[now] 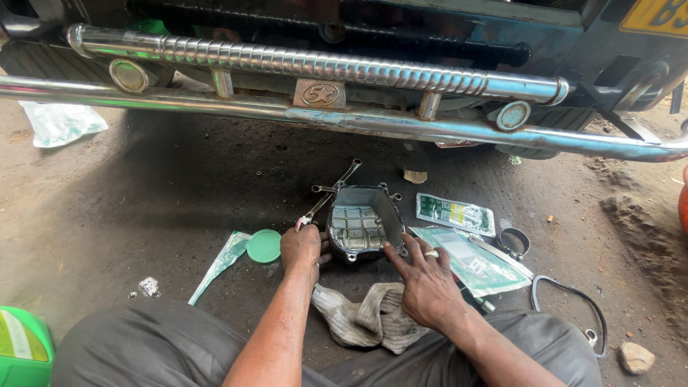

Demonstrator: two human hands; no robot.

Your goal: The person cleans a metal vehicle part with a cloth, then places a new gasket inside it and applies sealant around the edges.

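A dark metal engine cover lies hollow side up on the dirt in front of me. My left hand is closed at the cover's left edge around a small object with a white and red tip; what it is cannot be made out. My right hand, with a ring on one finger, rests its fingertips on the cover's lower right rim. Two crossed wrenches lie just behind the cover.
A vehicle's chrome bumper bars span the top. Around the cover lie a green round lid, a dirty cloth, green-and-white packets, a metal clamp ring, a black rubber gasket and a green container.
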